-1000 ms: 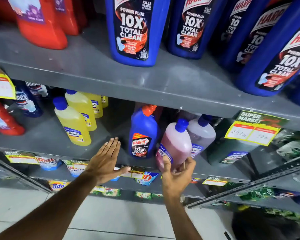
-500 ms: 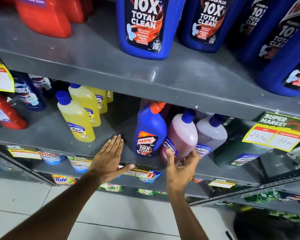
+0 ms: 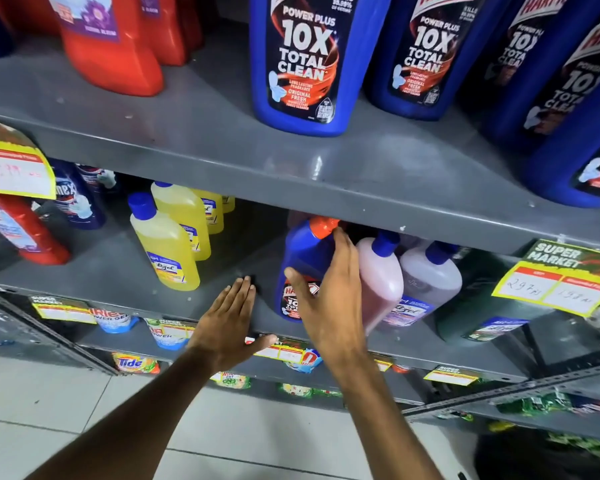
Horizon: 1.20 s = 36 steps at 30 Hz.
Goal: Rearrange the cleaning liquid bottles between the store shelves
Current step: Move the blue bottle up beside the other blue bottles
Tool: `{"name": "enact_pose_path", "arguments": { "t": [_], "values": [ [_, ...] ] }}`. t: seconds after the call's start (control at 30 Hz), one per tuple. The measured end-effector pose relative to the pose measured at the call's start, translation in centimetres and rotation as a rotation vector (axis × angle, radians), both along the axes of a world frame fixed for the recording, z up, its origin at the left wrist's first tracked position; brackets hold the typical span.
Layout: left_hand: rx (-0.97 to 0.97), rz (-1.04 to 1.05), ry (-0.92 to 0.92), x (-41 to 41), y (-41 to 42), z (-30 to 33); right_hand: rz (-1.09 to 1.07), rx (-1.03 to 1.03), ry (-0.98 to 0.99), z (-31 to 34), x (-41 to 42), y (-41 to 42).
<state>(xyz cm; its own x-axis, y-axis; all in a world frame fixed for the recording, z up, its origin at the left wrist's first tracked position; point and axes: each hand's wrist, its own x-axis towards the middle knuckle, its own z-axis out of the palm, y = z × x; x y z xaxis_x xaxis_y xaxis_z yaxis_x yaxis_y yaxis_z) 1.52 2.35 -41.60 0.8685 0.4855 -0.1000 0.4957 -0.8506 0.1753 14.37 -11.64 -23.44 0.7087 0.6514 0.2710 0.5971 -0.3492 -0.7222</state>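
A small blue Harpic bottle (image 3: 298, 258) with an orange cap stands upright on the middle shelf (image 3: 118, 271). My right hand (image 3: 329, 292) wraps it, thumb on the front label and fingers down its right side, between it and a pink bottle (image 3: 381, 282). A pale lilac bottle (image 3: 430, 282) stands right of the pink one. My left hand (image 3: 229, 317) lies flat and open, palm down, on the shelf's front edge just left of the blue bottle. Yellow bottles (image 3: 167, 251) stand in a row further left.
The upper shelf (image 3: 205, 140) hangs low over the bottle tops and carries large blue Harpic bottles (image 3: 302, 64) and red bottles (image 3: 111, 46). A yellow price tag (image 3: 555, 289) hangs at the right, a dark green bottle (image 3: 475, 306) beside it. Detergent pouches fill the lower shelves.
My right hand left the pink bottle's base and moved up and left onto the blue Harpic bottle. My left hand stayed flat on the shelf edge.
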Motion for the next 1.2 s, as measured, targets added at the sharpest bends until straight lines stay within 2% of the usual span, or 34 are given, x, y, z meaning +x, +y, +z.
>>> {"name": "enact_pose_path", "arguments": {
  "t": [0.2, 0.37, 0.63, 0.9, 1.07, 1.2],
  "values": [
    [-0.003, -0.005, 0.018, -0.1, 0.0, -0.1, 0.099, -0.233, -0.006, 1.2, 3.4, 1.8],
    [-0.017, 0.005, 0.049, -0.3, -0.4, 1.1, 0.086, -0.199, -0.017, 1.1, 3.2, 1.0],
    [0.054, -0.011, -0.116, -4.5, -3.6, 7.6, 0.103, -0.101, -0.051, 2.0, -0.7, -3.4],
    [0.224, -0.048, -0.337, -9.6, -8.0, 19.2, 0.258, 0.052, -0.168, 12.1, -4.9, -9.0],
    [0.327, -0.076, -0.514, -9.7, -7.3, 27.2, 0.217, 0.089, -0.338, 20.0, -5.6, -10.6],
    [0.399, -0.056, -0.586, -8.5, -5.5, 32.9, 0.242, 0.213, -0.421, 26.5, -5.0, -11.1]
  ]
}}
